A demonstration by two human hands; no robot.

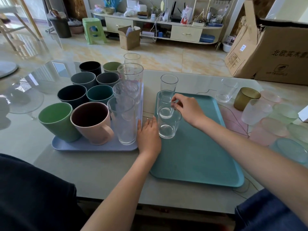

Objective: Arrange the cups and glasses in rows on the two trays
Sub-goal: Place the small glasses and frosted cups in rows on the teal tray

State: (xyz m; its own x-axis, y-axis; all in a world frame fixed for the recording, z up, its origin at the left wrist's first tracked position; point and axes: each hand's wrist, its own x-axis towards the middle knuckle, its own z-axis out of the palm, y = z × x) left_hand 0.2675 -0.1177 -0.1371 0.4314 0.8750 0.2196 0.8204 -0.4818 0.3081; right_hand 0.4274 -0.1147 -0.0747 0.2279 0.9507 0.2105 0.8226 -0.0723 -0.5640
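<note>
A lilac tray [70, 145] on the left holds two rows of coloured cups [90, 99] and a row of tall clear glasses [124, 120]. The teal tray [196, 157] to its right carries two short clear glasses, a near one [168, 125] and one behind it [165, 104]. My right hand [188, 110] pinches the rim of the rear glass between thumb and fingers. My left hand [148, 134] lies flat on the table between the two trays, its fingers straight beside the near glass. Another clear glass [168, 82] stands just beyond the teal tray.
At the right stand a clear glass [227, 90], an amber cup [245, 98], a frosted glass [255, 112] and several pastel cups [280, 124]. A cardboard box [270, 52] sits at the back right corner. Glass dishes [25, 100] lie at the far left.
</note>
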